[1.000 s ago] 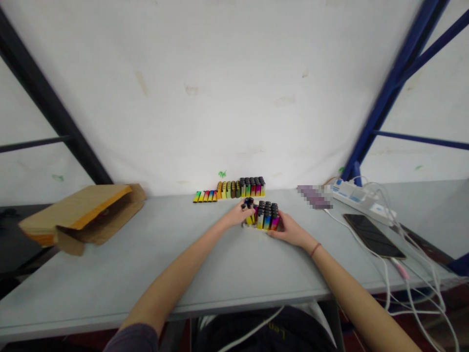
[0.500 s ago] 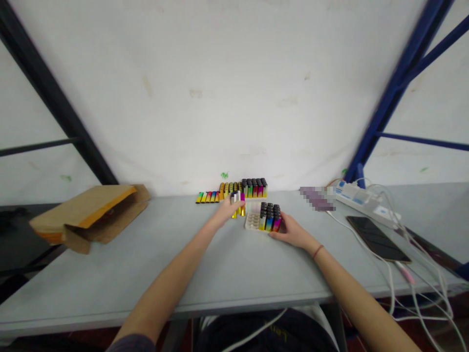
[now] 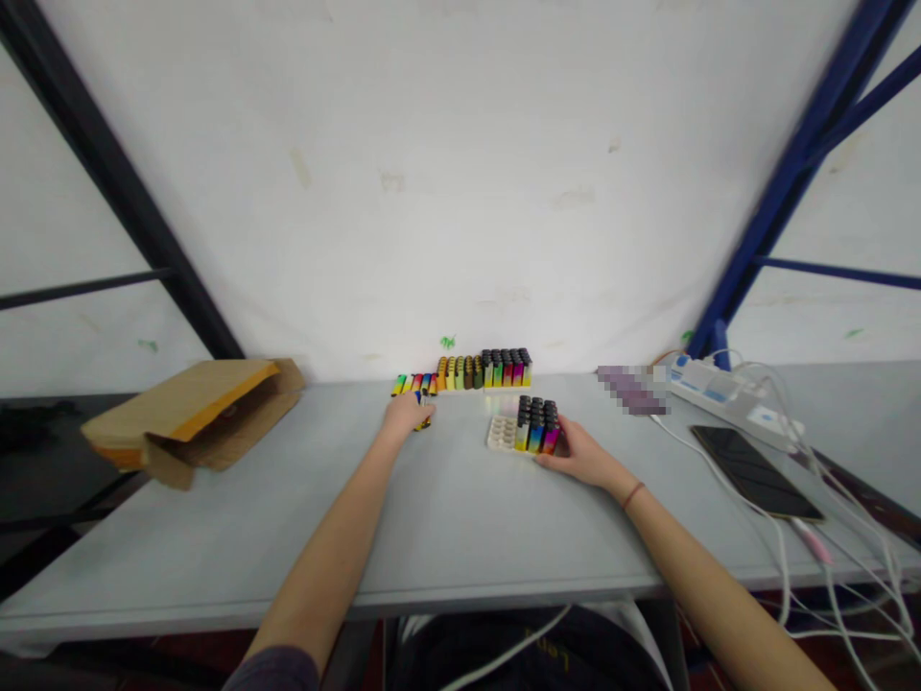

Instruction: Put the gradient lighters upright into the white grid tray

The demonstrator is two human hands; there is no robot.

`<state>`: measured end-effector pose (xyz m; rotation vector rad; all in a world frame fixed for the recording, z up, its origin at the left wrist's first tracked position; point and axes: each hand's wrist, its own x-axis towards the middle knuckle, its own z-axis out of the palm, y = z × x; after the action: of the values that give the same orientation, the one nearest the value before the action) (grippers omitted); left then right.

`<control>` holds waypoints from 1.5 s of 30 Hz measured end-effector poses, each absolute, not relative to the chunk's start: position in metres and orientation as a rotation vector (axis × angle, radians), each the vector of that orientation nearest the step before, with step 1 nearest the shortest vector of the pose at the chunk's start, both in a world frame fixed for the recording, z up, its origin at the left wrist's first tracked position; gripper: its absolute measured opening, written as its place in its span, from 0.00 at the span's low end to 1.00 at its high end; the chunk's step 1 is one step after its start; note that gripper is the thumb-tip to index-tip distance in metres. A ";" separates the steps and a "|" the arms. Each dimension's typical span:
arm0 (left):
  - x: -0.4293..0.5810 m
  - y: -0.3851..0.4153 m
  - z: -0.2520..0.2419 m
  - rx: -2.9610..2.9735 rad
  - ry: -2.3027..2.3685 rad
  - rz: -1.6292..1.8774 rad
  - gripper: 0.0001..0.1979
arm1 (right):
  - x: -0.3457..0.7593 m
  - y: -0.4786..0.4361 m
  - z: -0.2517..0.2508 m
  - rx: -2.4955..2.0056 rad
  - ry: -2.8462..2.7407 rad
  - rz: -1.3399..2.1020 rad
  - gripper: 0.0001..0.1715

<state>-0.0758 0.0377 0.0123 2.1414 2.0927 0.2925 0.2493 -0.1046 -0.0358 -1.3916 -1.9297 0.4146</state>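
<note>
My left hand (image 3: 404, 416) is closed around a few lighters (image 3: 425, 413), largely hidden by the fingers. It is low over the table, just in front of a row of colourful lighters (image 3: 407, 385) lying flat. My right hand (image 3: 579, 453) grips the right side of a pale tray (image 3: 499, 434). Several black-topped lighters (image 3: 536, 425) in bright gradient colours stand upright in this tray's right part. Its left part shows bare round sockets.
Against the wall stand a block of yellow and olive lighters (image 3: 460, 372) and a tray of black-topped lighters (image 3: 507, 369). An open cardboard box (image 3: 194, 413) lies left. A dark phone (image 3: 754, 470), white power strip (image 3: 734, 401), cables and a pixelated flat item (image 3: 633, 390) lie right.
My left hand has moved left with its lighters, from beside the tray to the row of lying lighters. The lighters it holds are lower now. My right hand stays on the tray.
</note>
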 end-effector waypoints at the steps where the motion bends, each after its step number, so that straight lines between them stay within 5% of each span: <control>1: -0.076 0.037 0.013 2.136 2.112 0.245 0.22 | 0.249 -0.105 -0.035 -1.395 -1.931 0.413 0.40; 9: -0.086 0.027 0.016 2.034 2.271 0.290 0.36 | 0.247 -0.107 -0.029 -1.387 -1.946 0.417 0.38; 20: -0.084 0.016 0.008 1.978 2.378 0.379 0.38 | 0.248 -0.106 -0.032 -1.389 -1.931 0.417 0.41; 26: -0.093 0.018 0.010 2.056 2.259 0.373 0.37 | 0.249 -0.105 -0.035 -1.419 -1.913 0.423 0.42; 33: -0.133 0.006 0.000 2.573 1.565 0.066 0.32 | 0.249 -0.105 -0.035 -1.420 -1.921 0.404 0.42; 45: -0.124 0.018 0.000 2.806 1.413 0.332 0.29 | 0.247 -0.107 -0.030 -1.398 -1.935 0.415 0.41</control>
<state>-0.1241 0.0177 -0.0002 2.8062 1.4131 0.3316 0.2472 -0.1075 -0.0300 -1.3979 -1.9351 0.4152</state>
